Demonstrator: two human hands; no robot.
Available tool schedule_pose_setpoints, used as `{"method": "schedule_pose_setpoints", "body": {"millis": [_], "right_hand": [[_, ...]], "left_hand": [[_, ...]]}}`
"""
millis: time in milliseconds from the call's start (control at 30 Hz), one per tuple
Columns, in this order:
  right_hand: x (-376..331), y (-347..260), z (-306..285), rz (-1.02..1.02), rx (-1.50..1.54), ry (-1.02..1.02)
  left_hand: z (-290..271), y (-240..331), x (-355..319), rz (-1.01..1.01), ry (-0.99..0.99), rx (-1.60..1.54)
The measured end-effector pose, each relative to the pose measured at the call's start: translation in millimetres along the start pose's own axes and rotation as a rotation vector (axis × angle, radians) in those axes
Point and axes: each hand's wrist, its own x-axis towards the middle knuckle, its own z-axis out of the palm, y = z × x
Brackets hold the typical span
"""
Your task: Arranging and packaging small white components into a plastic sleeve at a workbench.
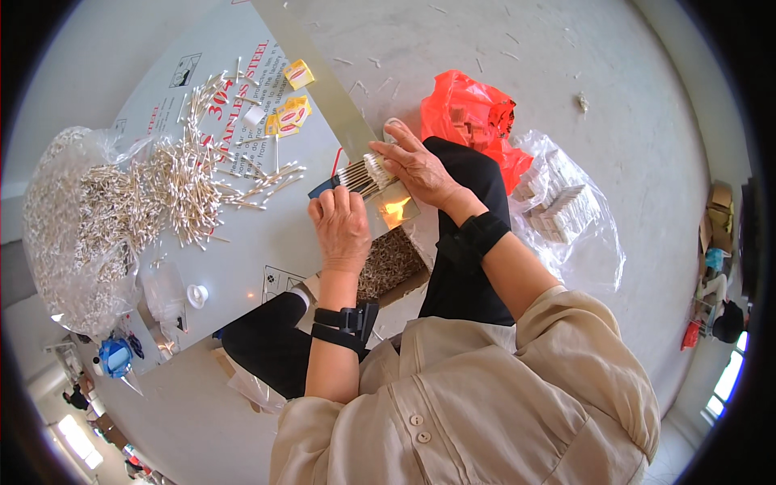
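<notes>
A row of cotton swabs (pixel 357 177) with white tips and brown sticks lies side by side between my hands. Its left end meets a flat dark blue piece (pixel 323 187). My left hand (pixel 343 226) is closed, fingers curled down at the near edge of the row and the blue piece; its fingertips are partly hidden. My right hand (pixel 424 168) reaches across the white tips at the row's right end, holding them under its fingers; the thumb is hard to make out. A large loose heap of cotton swabs (pixel 187 182) spreads over the table to the left.
Yellow small boxes (pixel 289 115) sit on the printed metal tabletop (pixel 242 271). A clear bag of swabs (pixel 61 234) stands at left. Below my hands is a carton of brown sticks (pixel 392 265). Red (pixel 461 101) and clear (pixel 594 214) plastic bags hold small packs beside my leg.
</notes>
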Motion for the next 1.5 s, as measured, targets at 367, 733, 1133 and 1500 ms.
{"method": "schedule_pose_setpoints", "body": {"millis": [367, 733, 1133, 1500], "right_hand": [[1, 2, 0, -0.002, 0.029, -0.004], [0, 2, 1, -0.008, 0.052, -0.008], [0, 6, 4, -0.068, -0.024, 0.066], [0, 3, 4, -0.079, -0.04, 0.087]], "left_hand": [[2, 5, -6, -0.13, -0.06, -0.099], [-3, 0, -1, -0.105, -0.069, -0.121], [4, 0, 10, -0.037, -0.088, -0.083], [14, 1, 16, 0.078, -0.001, -0.061]]}}
